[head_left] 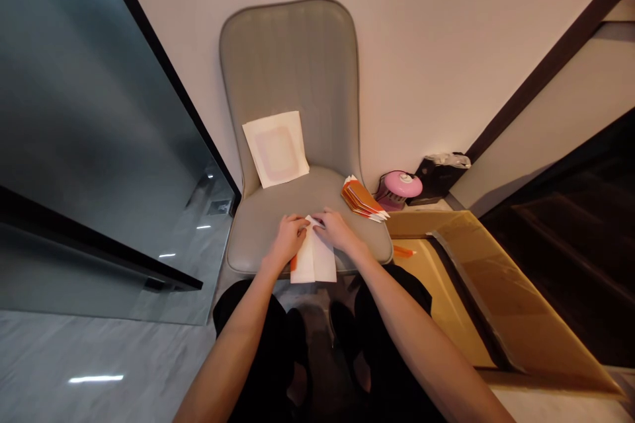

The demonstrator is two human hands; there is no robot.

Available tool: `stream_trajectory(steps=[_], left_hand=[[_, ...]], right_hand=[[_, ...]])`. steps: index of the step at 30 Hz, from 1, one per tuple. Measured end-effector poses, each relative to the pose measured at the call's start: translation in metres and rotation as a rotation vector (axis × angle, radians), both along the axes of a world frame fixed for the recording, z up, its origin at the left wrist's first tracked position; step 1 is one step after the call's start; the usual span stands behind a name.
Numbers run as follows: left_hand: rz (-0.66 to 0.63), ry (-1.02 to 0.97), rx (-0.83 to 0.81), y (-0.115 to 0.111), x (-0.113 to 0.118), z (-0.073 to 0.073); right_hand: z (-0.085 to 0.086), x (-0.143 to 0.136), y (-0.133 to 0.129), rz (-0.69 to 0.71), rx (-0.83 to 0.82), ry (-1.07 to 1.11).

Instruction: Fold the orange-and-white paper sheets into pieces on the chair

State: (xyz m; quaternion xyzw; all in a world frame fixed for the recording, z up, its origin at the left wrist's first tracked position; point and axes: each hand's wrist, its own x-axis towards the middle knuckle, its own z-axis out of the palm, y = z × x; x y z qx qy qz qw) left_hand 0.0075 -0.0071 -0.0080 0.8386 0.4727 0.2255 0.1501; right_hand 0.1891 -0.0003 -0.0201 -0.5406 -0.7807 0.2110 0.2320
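A white sheet of paper [317, 261] with folded flaps lies on the front of the grey chair seat [258, 238], its near end over the edge. An orange strip shows along its left side. My left hand [290, 238] is closed with bent fingers on the paper's upper left edge. Opposite it, my right hand [335, 229] pinches the upper right part near the pointed top. The two hands are close but apart, and some fingertips are hard to make out. Right of them rests a pile of folded orange and white papers [364, 199].
A stack of white square sheets [276, 149] leans on the chair back [292, 59]. To the right are a pink round-topped device [403, 184], a black box [436, 178] and a large open cardboard box [526, 304]. A glass panel [99, 112] stands at left.
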Motion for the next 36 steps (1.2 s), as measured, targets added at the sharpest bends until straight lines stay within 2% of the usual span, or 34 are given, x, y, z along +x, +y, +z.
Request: stream_trajectory(steps=[9,25,32,36], left_hand=[[-0.010,0.009,-0.049,0.001,-0.003,0.005],[-0.058,0.018,-0.071,0.005,-0.006,0.002],[-0.056,0.016,-0.080,0.002,-0.003,0.013],[-0.060,0.021,-0.087,0.002,-0.003,0.014]], right_hand=[[0.007,-0.002,-0.002,-0.035,-0.010,0.006],[-0.003,-0.002,-0.002,-0.024,0.017,0.019],[0.003,-0.003,-0.002,-0.029,-0.002,0.030],[0.006,-0.003,-0.003,-0.043,-0.013,0.048]])
